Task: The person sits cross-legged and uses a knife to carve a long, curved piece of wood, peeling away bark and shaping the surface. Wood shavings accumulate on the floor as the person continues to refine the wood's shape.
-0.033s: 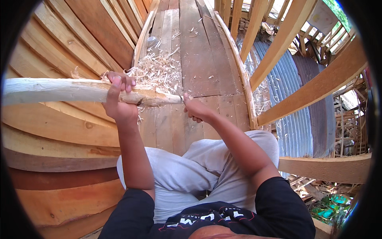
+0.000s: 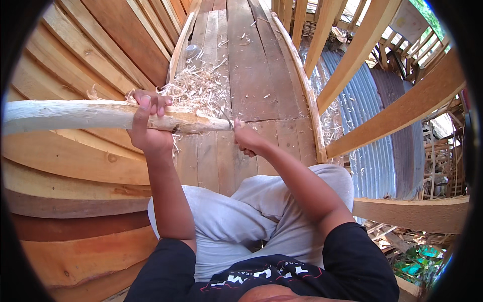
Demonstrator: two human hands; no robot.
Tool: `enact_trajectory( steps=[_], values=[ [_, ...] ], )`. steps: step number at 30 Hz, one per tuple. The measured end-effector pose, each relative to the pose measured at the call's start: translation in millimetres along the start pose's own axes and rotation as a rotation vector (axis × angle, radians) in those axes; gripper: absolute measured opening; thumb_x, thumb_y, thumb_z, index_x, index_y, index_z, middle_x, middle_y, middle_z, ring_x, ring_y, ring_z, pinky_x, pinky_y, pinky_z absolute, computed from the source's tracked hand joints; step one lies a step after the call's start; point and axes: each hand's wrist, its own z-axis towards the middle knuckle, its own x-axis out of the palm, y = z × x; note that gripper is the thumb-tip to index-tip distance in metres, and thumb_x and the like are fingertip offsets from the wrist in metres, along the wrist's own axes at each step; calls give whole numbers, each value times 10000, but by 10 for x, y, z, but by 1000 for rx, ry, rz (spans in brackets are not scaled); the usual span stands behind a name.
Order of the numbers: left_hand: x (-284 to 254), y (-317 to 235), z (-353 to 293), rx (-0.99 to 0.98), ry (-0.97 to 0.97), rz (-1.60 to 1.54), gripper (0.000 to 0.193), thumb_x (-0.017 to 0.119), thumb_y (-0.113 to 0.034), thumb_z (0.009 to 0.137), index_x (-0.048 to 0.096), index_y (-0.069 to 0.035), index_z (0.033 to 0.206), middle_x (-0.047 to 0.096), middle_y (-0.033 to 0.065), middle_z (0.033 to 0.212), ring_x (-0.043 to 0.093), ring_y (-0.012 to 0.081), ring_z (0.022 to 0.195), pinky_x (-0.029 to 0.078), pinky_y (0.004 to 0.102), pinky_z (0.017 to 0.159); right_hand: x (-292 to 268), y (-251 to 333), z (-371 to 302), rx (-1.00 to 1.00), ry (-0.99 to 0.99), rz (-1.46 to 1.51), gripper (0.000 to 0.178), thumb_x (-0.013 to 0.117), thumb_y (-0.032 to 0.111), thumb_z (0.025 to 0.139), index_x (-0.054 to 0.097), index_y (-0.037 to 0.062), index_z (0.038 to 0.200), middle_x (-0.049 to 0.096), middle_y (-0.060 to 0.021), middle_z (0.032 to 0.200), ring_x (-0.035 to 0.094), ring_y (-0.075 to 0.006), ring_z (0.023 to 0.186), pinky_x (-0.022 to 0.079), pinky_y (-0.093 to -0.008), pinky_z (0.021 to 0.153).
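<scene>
A pale, peeled wooden pole [image 2: 75, 115] comes in from the left and lies level across in front of me. My left hand [image 2: 152, 126] is closed round it a short way from its right end, fingers over the top. At that narrower, freshly shaved end is my right hand [image 2: 246, 138], closed on a knife whose thin dark blade [image 2: 226, 116] slants up across the wood. The knife's handle is hidden in the fist. A curled shaving [image 2: 92, 92] clings to the pole's upper side.
Wood shavings [image 2: 201, 83] lie heaped on the plank floor [image 2: 251, 65] beyond the pole. A small clear round object [image 2: 192, 51] sits behind them. Stacked boards [image 2: 75, 156] line my left. On the right are wooden railing posts [image 2: 347, 55] with corrugated metal sheets [image 2: 370, 146] below.
My right hand, the knife and the pole's end have shifted very slightly to the right. Both grips look the same.
</scene>
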Motion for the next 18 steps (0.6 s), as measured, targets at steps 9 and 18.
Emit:
enact_trajectory(
  steps=[9, 18],
  values=[
    [73, -28, -70, 13, -99, 73, 167, 585, -54, 789, 435, -102, 844, 400, 17, 652, 383, 117, 602, 365, 282, 620, 195, 132, -154, -347, -276, -464, 525, 334, 315, 981, 660, -73, 844, 627, -347, 870, 625, -472, 903, 483, -518, 811],
    [122, 2, -78, 56, -200, 150, 161, 555, -63, 757, 428, -121, 838, 373, -6, 662, 366, 107, 596, 352, 275, 624, 258, 378, -301, -360, -141, -296, 547, 317, 320, 958, 645, -106, 857, 632, -341, 913, 616, -481, 923, 459, -528, 866]
  ],
)
